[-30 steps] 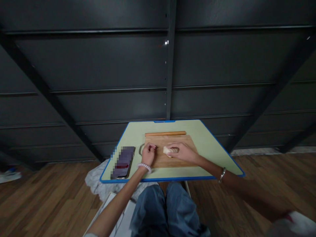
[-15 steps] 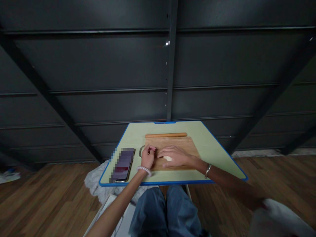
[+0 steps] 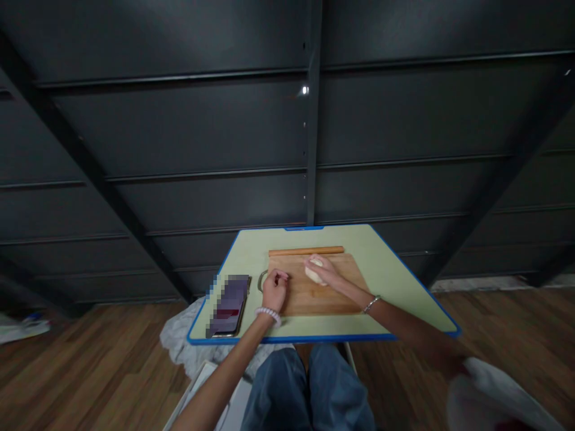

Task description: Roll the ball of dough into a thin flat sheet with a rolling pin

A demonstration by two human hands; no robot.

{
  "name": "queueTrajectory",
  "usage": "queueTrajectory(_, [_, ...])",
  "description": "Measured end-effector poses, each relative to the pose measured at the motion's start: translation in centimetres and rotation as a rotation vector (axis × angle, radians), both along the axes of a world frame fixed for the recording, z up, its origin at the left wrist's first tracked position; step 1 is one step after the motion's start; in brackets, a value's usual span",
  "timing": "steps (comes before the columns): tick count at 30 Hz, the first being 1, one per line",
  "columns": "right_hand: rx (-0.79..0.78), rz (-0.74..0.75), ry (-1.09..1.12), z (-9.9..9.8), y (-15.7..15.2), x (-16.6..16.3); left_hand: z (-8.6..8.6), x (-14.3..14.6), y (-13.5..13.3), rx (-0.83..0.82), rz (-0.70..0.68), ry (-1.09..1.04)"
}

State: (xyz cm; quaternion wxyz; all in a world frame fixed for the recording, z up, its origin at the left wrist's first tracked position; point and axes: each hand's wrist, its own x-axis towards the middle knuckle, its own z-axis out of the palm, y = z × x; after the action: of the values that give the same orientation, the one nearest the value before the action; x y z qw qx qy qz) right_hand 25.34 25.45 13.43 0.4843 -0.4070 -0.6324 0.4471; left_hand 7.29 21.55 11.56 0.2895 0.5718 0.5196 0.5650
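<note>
A pale lump of dough (image 3: pixel 314 273) is on the wooden cutting board (image 3: pixel 323 302), toward its far half. My right hand (image 3: pixel 331 275) is wrapped over the dough from the right, hiding part of it. At the board's left edge rests my left hand (image 3: pixel 274 292), its fingers curled in and nothing visible inside them. Just left of that hand shows the board's metal handle (image 3: pixel 260 280). A wooden rolling pin (image 3: pixel 306 251) lies along the far side of the board.
The board sits on a small pale-green table (image 3: pixel 395 299) with a blue rim. A phone (image 3: pixel 232 302), partly pixelated, lies at the table's left. Crumpled light cloth (image 3: pixel 177 335) shows below the left edge. A dark panelled wall (image 3: pixel 224 126) stands behind the table.
My right hand has gone from lying flat over the dough to gripping it, and both have moved farther up the board. My left hand stays curled by the board's left edge.
</note>
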Motion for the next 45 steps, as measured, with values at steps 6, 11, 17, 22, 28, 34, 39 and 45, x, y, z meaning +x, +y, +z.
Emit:
queueTrajectory(6, [-0.074, -0.156, 0.144, -0.2, -1.4, -0.2, -0.1, 0.1, 0.0, 0.042, 0.003, 0.031])
queueTrajectory(11, [0.147, -0.173, -0.300, 1.4, -2.8, 1.3, -0.3, 0.0, 0.1, 0.022, -0.004, 0.033])
queueTrajectory(17, [0.175, -0.082, -0.367, 3.2, -2.0, 2.0, 0.3, 0.1, -0.1, 0.019, -0.005, 0.045])
queueTrajectory(22, [0.217, 0.163, -0.442, 3.6, -3.0, 1.4, 0.5, 0.1, -0.3, 0.001, -0.002, 0.022])
queueTrajectory(28, [0.373, 0.238, -0.616, 3.6, -5.5, 1.6, -0.1, -0.1, -0.1, -0.051, -0.054, -0.061])
queueTrajectory(34, [0.444, 0.247, -0.722, 2.2, -4.4, 0.3, 0.1, 0.0, -0.3, -0.065, -0.082, -0.105])
queueTrajectory(39, [0.438, 0.173, -0.671, 0.7, -2.4, -1.1, 0.3, 0.0, -0.4, -0.066, -0.099, -0.108])
queueTrajectory(45, [0.212, -0.211, -0.434, 0.0, -0.7, -2.0, 0.3, 0.0, -0.4, -0.068, -0.082, -0.116])
